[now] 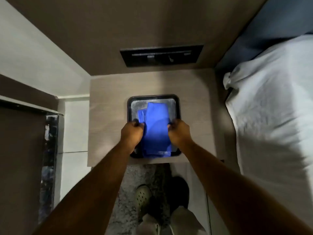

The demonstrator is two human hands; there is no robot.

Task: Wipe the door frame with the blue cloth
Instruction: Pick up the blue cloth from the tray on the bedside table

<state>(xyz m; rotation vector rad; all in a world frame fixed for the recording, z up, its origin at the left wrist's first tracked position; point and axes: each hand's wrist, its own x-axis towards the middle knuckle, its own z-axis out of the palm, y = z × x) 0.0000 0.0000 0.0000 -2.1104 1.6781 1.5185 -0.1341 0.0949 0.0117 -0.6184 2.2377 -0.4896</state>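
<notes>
Head view shows the blue cloth (pixel 156 128) lying folded in a dark tray (pixel 153 97) on the bench (pixel 108 116) beside the bed (pixel 271 107). The left hand (pixel 132 133) and right hand (pixel 179 133) pinch its opposite edges with curled fingers, probably to lift it flat for wiping; no door frame is clearly identifiable.

Bare worktop (pixel 108 99) is lying open left and right of the centre tray (pixel 177 106); the wall panel (pixel 161 55) is closing the top, the bed (pixel 271 107) crowding the frame's right side
</notes>
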